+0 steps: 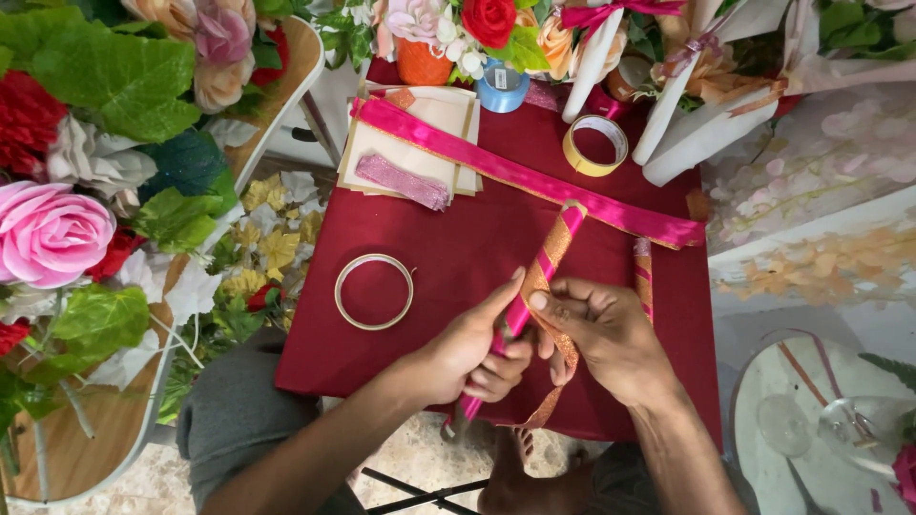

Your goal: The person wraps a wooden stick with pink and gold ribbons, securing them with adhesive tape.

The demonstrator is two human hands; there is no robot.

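Note:
My left hand grips a pink stick that slants up to the right over the dark red cloth. An orange glitter ribbon is wound in a spiral around the stick. My right hand pinches this ribbon against the stick, and its loose tail hangs down below my hands toward the table's near edge. A long pink satin ribbon lies diagonally across the cloth just beyond the stick's tip.
A thin ring lies left of my hands. A tape roll, a blue spool, cards with a glitter strip and white wrapped sticks sit at the back. Artificial flowers crowd the left; glassware stands at right.

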